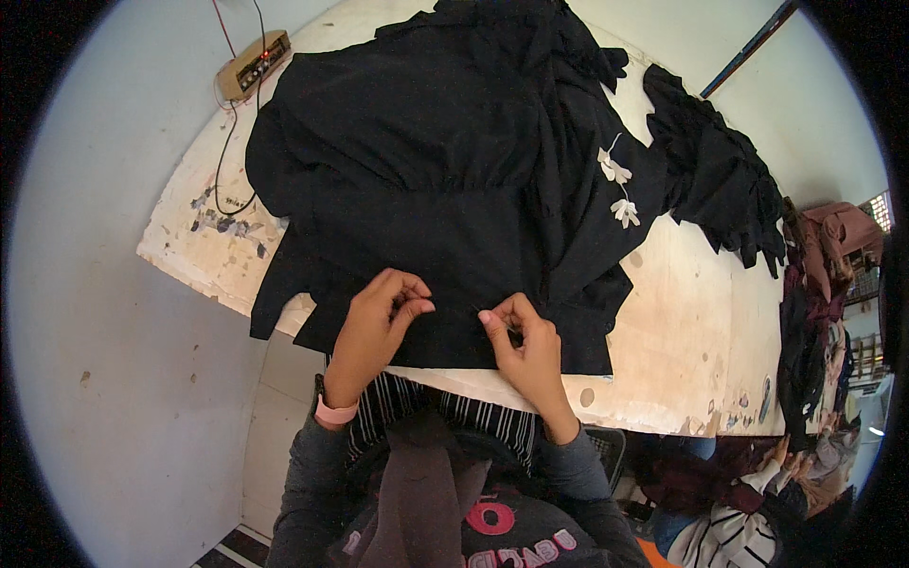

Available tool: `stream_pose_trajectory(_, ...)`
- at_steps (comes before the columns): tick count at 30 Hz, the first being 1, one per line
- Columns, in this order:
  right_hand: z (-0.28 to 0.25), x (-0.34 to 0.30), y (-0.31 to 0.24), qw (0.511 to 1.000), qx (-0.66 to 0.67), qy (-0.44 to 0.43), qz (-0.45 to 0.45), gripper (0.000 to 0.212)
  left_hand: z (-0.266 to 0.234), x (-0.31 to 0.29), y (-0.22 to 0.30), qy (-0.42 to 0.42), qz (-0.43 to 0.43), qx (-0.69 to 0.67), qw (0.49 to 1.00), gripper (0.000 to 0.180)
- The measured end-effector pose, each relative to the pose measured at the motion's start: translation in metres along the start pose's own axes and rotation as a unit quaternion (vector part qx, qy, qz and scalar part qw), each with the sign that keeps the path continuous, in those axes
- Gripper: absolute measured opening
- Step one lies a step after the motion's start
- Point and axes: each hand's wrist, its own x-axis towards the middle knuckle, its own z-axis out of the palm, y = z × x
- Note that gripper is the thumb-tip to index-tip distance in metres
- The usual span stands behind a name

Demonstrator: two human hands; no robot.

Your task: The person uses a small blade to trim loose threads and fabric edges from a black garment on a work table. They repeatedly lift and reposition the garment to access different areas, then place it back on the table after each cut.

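One small tan box [248, 72], open-fronted, at the upper left of the pale wooden table [663, 331], containing wired parts and a lit red lamp. One black garment [407, 142], spread on the table beneath and ahead of left hand [374, 322] and right hand [530, 346]; hands apart from each other, thumbs and forefingers curled close, whether gripping anything cannot be told. Garment's far end cut off above; folds of the black cloth pile [715, 156], right, hard to separate.

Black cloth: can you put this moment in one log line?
left hand: fingers curled over black cloth garment; right hand: fingers curled over it; held: cannot tell; white petalled flowers: on garment; pale wooden table: beneath
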Motion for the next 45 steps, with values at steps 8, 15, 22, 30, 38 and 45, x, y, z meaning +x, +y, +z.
stream_pose_trajectory(8,-0.002,-0.001,-0.006,0.992,-0.102,-0.039,-0.065,0.029,0.007,-0.001,0.004,-0.039,0.093,0.213,0.972,0.016)
stream_pose_trajectory(15,0.008,0.001,-0.011,0.963,-0.213,-0.026,-0.162,0.026,0.01,0.008,0.006,-0.038,0.105,0.191,0.975,0.015)
stream_pose_trajectory(22,0.002,-0.006,0.001,0.998,0.044,0.049,-0.01,0.024,0.005,0.01,0.011,-0.004,0.082,0.13,0.988,0.016)
stream_pose_trajectory(30,-0.015,-0.013,0.015,0.979,0.182,0.03,0.082,0.021,0.024,0.004,0.009,-0.067,0.145,0.239,0.958,0.016)
stream_pose_trajectory(38,-0.028,-0.016,0.021,0.892,0.417,0.114,0.131,0.022,0.021,0.028,0.024,-0.05,0.189,0.176,0.965,0.016)
stream_pose_trajectory(45,-0.028,-0.023,0.024,0.96,0.254,0.077,0.087,0.019,0.064,0.042,0.018,-0.107,0.267,0.215,0.933,0.016)
